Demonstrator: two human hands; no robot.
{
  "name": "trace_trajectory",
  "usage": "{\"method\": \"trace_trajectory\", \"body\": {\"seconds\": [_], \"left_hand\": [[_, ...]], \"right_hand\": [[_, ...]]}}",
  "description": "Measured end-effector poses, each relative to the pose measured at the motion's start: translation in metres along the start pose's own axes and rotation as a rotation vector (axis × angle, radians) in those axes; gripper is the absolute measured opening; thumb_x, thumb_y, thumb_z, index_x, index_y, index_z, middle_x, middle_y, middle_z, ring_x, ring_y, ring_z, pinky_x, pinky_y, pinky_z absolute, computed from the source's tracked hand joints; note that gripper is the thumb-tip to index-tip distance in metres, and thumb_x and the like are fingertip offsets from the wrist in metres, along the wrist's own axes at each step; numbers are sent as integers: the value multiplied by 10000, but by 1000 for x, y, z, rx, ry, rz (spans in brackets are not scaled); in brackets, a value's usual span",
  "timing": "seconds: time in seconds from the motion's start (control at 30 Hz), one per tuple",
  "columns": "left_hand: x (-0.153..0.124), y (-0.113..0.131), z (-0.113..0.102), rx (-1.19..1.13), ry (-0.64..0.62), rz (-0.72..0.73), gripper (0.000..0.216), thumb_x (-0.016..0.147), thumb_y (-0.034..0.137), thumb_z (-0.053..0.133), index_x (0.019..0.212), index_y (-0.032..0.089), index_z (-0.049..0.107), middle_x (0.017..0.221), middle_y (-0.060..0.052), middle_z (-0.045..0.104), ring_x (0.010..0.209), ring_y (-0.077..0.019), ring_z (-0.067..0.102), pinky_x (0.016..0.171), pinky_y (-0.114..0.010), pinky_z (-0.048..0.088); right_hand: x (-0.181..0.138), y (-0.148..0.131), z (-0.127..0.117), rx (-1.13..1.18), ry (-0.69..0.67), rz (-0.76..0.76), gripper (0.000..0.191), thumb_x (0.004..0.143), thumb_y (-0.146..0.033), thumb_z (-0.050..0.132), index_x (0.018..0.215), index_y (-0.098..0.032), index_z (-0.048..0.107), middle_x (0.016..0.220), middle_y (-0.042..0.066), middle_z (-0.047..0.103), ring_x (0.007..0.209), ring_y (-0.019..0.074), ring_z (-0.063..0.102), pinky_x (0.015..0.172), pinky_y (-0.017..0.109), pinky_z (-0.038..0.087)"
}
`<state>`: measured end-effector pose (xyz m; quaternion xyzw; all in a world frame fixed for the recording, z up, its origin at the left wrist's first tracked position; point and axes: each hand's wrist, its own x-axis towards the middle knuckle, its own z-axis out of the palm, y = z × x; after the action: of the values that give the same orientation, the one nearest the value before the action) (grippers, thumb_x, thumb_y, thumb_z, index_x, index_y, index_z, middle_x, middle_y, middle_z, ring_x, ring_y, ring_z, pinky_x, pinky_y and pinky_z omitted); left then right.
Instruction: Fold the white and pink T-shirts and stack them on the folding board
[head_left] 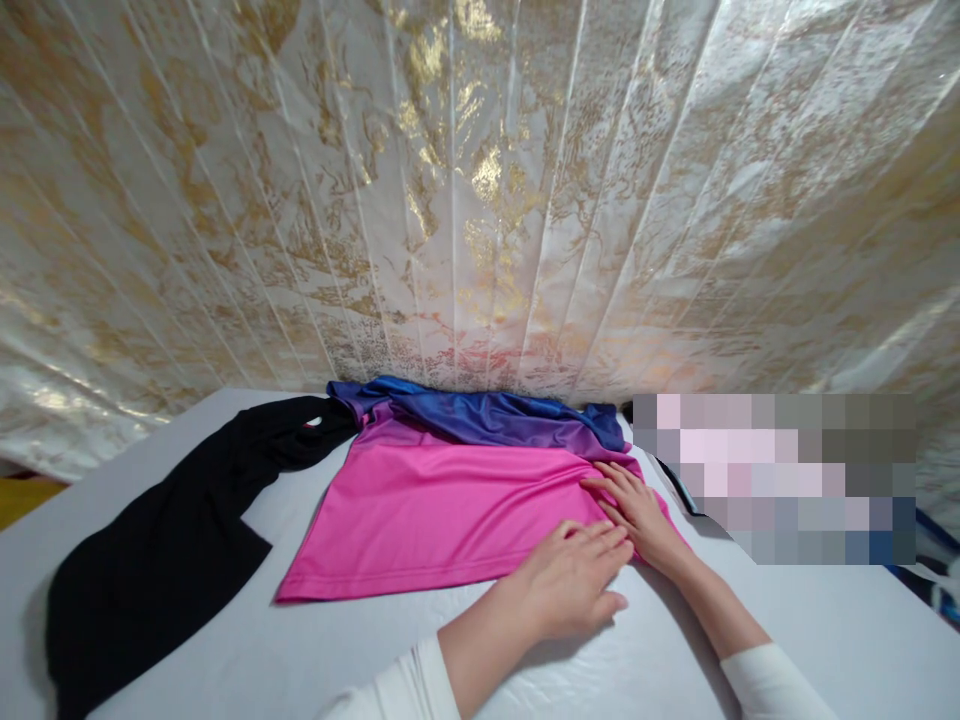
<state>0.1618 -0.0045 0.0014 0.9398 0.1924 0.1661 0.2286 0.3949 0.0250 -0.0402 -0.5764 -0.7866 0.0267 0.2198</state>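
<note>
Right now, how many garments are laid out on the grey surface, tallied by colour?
Pink garment shading to purple and blue: 1
Black garment: 1
Total: 2
The left hand and right hand lie flat on the pink one's right edge. What lies by the blurred patch is too unclear to count.

A pale grey bed (787, 620) with a smooth, slightly wrinkled cover carries everything. A pink shirt (435, 510) lies spread flat on it, its blue and purple part at the far end. The left hand (570, 585) and the right hand (634, 505) rest palm down on the shirt's right edge, and the shirt stretches away to their left. Further left of the hands, beyond the shirt and touching its far corner, lies a black garment (157, 560). Just right of the right hand a dark strap (679, 490) lies on the cover.
</note>
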Motion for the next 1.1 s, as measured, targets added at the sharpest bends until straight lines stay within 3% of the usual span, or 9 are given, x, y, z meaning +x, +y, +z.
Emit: {"method": "trace_trajectory", "body": {"seconds": [0.13,0.2,0.33,0.5,0.67,0.8,0.93,1.1], "left_hand": [[2,-2,5,-18,28,-73,472,961,393,501,1378,180,445,1434,-107,489,1331,-248,414,1090,-403,307],[-2,-5,2,-41,28,-68,436,962,397,499,1355,210,475,1413,-84,507,1311,-248,430,1079,-394,315],[-7,-5,-3,-67,22,-81,468,952,399,509,1382,226,446,1428,-81,487,1326,-257,403,1088,-403,297],[-7,-2,-2,-35,10,-94,468,927,390,556,1360,240,462,1425,-55,493,1299,-248,431,1091,-406,305],[-9,-2,2,-23,10,-92,538,941,422,529,1414,199,403,1493,-92,422,1378,-261,351,1128,-442,260],[-11,-1,4,-23,-3,-110,538,948,442,515,1423,220,399,1517,-91,389,1405,-271,317,1133,-489,241],[-12,0,3,-15,7,-93,518,939,447,531,1402,241,423,1505,-77,410,1399,-265,330,1125,-474,258],[-12,-1,2,-7,5,-93,470,927,433,555,1352,245,484,1498,-72,421,1387,-285,343,1108,-487,274]], "right_hand": [[-7,1,-16,125,22,7,381,936,-401,420,1245,-292,614,1434,77,492,1334,271,418,1101,510,327],[-13,-2,-24,211,52,48,365,935,-413,444,1220,-272,622,1350,95,558,1280,277,469,1090,501,340],[-20,-6,-31,361,-77,55,298,935,-392,457,1064,-250,685,1102,87,664,1095,259,585,986,444,448],[-17,4,-30,192,26,84,304,901,-355,474,1061,-253,713,1095,105,655,1056,285,578,944,487,450],[-15,-1,-23,247,-39,-1,284,917,-301,460,1041,-259,712,1078,87,652,1041,254,589,929,442,470],[-12,-5,-21,212,52,43,287,910,-310,461,1035,-241,711,1077,93,644,1037,264,579,927,466,461],[-14,-3,-21,293,32,12,303,924,-268,419,1011,-252,709,1067,85,639,1042,244,583,929,432,465],[-21,11,-31,303,81,110,273,872,-309,477,980,-228,715,1009,95,642,1016,264,590,934,450,454]]}}
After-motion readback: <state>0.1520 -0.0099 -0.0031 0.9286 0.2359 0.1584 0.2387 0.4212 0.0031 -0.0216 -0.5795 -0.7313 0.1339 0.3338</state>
